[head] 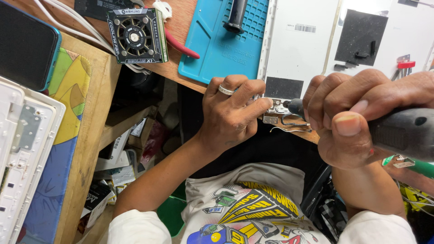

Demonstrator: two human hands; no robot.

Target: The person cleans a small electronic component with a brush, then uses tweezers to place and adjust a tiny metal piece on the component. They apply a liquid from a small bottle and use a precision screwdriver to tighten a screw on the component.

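My left hand (231,113), a ring on one finger, grips the near corner of a white laptop cover (298,45) by its metal hinge bracket (272,110). My right hand (350,115) is wrapped around a grey electric screwdriver (402,131), its dark tip (294,106) resting at the hinge bracket right beside my left fingers. Thin wires (291,124) trail from the hinge over the table edge.
A blue work mat (212,49) with a black-handled tool (235,16) lies left of the cover. A black cooling fan (137,35), red-handled pliers (181,46), white cables, a dark phone (22,43) and another white panel (22,149) sit on a side bench.
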